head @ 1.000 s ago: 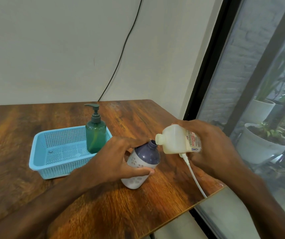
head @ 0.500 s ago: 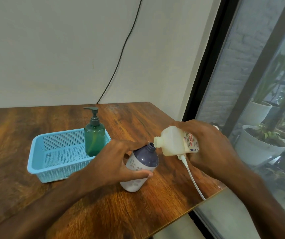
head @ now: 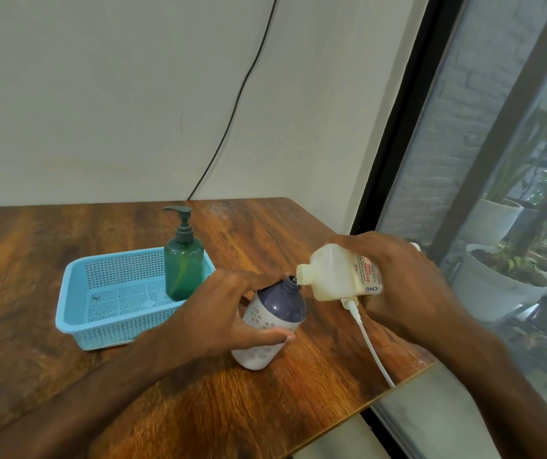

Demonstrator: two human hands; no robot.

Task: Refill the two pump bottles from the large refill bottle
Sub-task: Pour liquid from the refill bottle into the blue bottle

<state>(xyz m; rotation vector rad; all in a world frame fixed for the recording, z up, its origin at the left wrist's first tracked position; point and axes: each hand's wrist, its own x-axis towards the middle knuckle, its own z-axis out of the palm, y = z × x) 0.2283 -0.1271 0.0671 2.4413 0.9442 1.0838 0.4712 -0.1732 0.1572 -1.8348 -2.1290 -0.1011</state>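
Curled round the cream plastic refill bottle (head: 331,276), your right hand (head: 408,286) has tipped its spout to the open neck of the purple-and-white flowered bottle (head: 275,313) your left hand (head: 225,313) grips; pouring looks underway.

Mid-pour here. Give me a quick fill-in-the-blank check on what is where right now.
1. The refill bottle, in the right hand, is tipped with its mouth at the purple bottle's ____.
2. The left hand grips the purple bottle, which is ____, not upright.
3. The green pump bottle stands in the ____ basket.
4. A white pump tube hangs below the ____ hand.

Missing words: neck; tilted; blue; right.
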